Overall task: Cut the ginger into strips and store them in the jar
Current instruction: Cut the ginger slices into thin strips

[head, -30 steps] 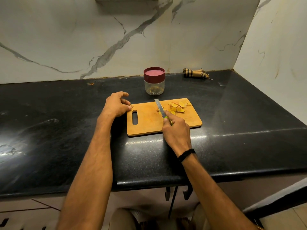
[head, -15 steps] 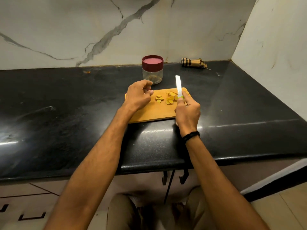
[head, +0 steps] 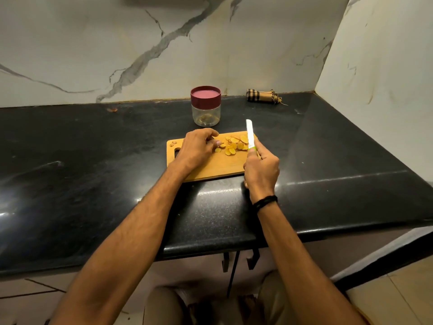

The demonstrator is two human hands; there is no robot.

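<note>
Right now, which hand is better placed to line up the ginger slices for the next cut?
Left. The left hand is at the ginger slices on the cutting board; the right hand grips the knife, blade raised.

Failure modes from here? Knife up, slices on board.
The left hand has fingers among the ginger slices, with the knife raised beside them in the right hand: a downstroke may nick a finger.
Slices crowd the cutting board at its far edge and may slide onto the counter.
The jar is lidded, and both hands are busy.
</note>
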